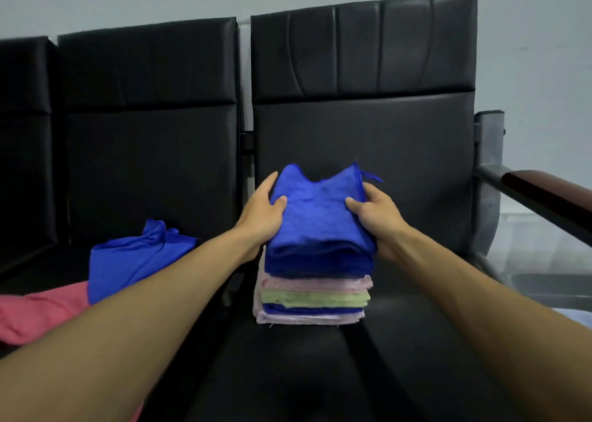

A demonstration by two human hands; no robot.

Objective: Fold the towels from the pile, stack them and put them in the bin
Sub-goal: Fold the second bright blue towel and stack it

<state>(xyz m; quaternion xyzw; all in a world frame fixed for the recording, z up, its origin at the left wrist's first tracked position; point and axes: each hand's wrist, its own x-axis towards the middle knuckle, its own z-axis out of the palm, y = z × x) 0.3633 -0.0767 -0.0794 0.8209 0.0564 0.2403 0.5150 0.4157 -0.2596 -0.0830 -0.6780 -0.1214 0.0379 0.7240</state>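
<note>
A folded blue towel [317, 216] lies on top of a stack of folded towels [314, 296], pink, green and blue, on the right black seat [416, 341]. My left hand [262, 213] grips the towel's left edge, thumb on top. My right hand [376, 216] grips its right edge the same way. The towel's far corners stick up. On the left seat lies the pile of unfolded towels: a crumpled blue one [134, 255] over a pink one [41, 316].
The seats form a row of black padded chairs [150, 101] against a pale wall. A metal armrest with a dark wooden top [544, 194] borders the right seat. No bin is in view.
</note>
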